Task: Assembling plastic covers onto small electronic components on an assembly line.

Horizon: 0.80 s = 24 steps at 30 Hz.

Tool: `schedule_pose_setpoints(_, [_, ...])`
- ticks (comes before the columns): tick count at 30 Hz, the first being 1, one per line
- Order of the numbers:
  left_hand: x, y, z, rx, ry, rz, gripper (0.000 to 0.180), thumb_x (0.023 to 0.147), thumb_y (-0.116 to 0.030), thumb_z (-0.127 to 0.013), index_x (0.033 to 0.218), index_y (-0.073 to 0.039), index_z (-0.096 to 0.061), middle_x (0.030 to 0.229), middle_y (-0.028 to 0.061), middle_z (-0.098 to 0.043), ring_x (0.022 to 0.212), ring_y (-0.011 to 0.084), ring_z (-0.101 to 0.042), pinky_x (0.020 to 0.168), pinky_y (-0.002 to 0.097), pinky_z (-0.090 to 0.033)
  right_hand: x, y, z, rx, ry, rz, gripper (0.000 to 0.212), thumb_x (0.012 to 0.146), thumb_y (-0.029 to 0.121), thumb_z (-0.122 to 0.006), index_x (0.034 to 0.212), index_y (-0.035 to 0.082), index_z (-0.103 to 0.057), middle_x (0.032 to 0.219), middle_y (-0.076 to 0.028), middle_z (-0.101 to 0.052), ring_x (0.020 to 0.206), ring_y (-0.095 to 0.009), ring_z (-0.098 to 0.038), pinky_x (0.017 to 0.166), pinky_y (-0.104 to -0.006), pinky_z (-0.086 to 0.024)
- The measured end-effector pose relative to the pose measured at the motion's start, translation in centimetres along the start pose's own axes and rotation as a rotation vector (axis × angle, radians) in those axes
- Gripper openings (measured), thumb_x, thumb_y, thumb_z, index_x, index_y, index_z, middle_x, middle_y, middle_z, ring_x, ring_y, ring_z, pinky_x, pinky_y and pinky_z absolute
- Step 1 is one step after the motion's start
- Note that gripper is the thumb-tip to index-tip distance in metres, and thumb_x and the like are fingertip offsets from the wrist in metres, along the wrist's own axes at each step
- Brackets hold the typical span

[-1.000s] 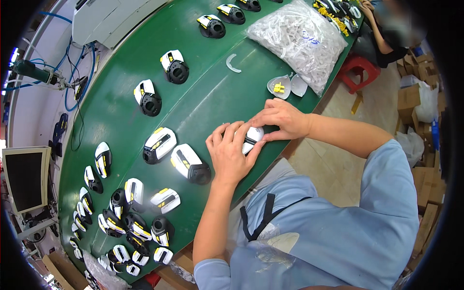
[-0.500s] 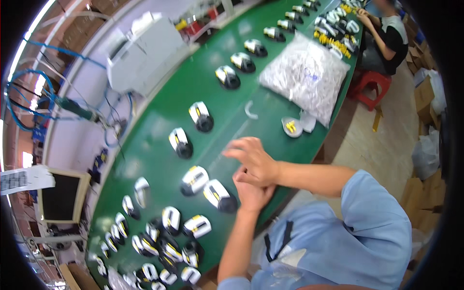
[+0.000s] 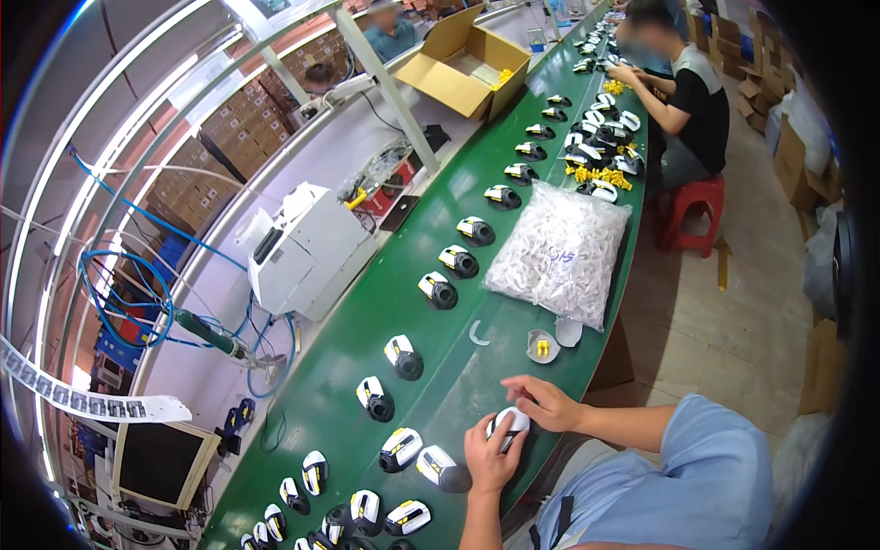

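Note:
My left hand (image 3: 489,463) is wrapped round a rounded black-and-white plastic housing (image 3: 511,428), near the front edge of the green bench. My right hand (image 3: 547,404) hovers just beside its far end, fingers stretched and apart; whether a fingertip touches the housing I cannot tell. Left of my left hand lie two similar white housings (image 3: 440,466) with black ends, one marked with yellow. Beyond my hands sit a small dish (image 3: 543,346) of yellow pieces, its pale lid-like companion (image 3: 568,331) and a curved white strip (image 3: 478,333).
A large clear bag (image 3: 557,257) of white parts lies ahead on the green bench (image 3: 431,367). More housings (image 3: 438,290) line the bench far and near. A person (image 3: 678,101) sits at the far right on a red stool (image 3: 692,215). An open carton (image 3: 463,69) stands at the back.
My view has tilted up, showing more of the far bench. My right hand has moved off my left, which it crossed before. The housing in my left hand now shows.

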<state>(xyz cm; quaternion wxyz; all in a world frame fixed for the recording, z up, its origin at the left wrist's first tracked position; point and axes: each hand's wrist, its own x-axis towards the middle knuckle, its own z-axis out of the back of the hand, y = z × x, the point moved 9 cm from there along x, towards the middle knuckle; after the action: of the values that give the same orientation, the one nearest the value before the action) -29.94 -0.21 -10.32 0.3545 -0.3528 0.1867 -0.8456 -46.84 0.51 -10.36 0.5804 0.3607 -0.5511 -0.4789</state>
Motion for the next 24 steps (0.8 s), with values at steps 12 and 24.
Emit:
schedule_pose_setpoints(12, [0.1,20.9,24.7,0.782,-0.32,0.487,0.059,0.099,-0.026,-0.074,0.149,0.003,-0.061,0.135,0.0313,-0.065,0.122,0.0492,-0.062,0.107,0.0544,-0.048,-2.6,0.6,-3.0,-0.54,0.355,0.277,0.034,0.109,0.04,-0.066,0.127,0.011,-0.073,0.113,-0.006,-0.075,0.104,-0.027,-0.068,0.092,-0.0414,-0.048])
schedule_pose_setpoints(24, [3.3,3.5,27.8,0.404,-0.668,-0.165,0.057,0.111,-0.037,-0.06,0.15,0.003,-0.057,0.129,0.0243,-0.069,0.12,0.0416,-0.065,0.109,0.0501,-0.05,-2.7,0.7,-2.8,-0.562,0.259,0.26,0.025,0.105,0.036,-0.072,0.11,0.012,-0.077,0.102,-0.006,-0.076,0.099,-0.028,-0.068,0.088,-0.0425,-0.049])
